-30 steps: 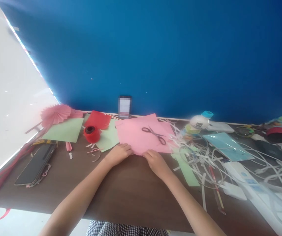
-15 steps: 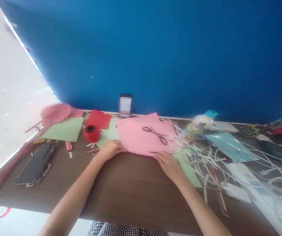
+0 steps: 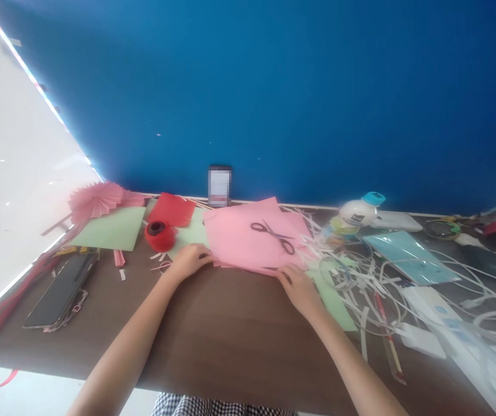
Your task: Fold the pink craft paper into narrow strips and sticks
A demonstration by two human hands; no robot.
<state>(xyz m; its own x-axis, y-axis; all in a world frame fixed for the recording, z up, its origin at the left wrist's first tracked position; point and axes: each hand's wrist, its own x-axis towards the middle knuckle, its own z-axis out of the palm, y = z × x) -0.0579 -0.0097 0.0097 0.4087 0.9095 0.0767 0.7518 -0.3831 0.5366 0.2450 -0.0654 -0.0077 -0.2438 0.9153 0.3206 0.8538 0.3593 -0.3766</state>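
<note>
Pink paper (image 3: 234, 234) lies in the middle of the desk, several sheets overlapping. Black-handled scissors (image 3: 273, 236) rest on top of it, blades partly spread. At the paper's near left corner, my left hand (image 3: 190, 260) has its fingers bent and closed on the edge. My right hand (image 3: 297, 286) pinches the near edge toward the right, thumb and fingers close together. Between the hands the near edge bows slightly. Beside my left hand sit a red roll of ribbon (image 3: 161, 236) and a red paper square (image 3: 172, 209).
A dark phone (image 3: 61, 289) and a pink paper fan (image 3: 96, 199) lie at left; another phone (image 3: 219, 186) leans on the blue wall. Right are a glue bottle (image 3: 358, 212), paper strips, white cables (image 3: 485, 306), a power strip (image 3: 438, 315) and a blue packet (image 3: 410, 257).
My left hand has shifted slightly left along the paper's edge and my right hand slightly right. The paper and scissors stay almost in place.
</note>
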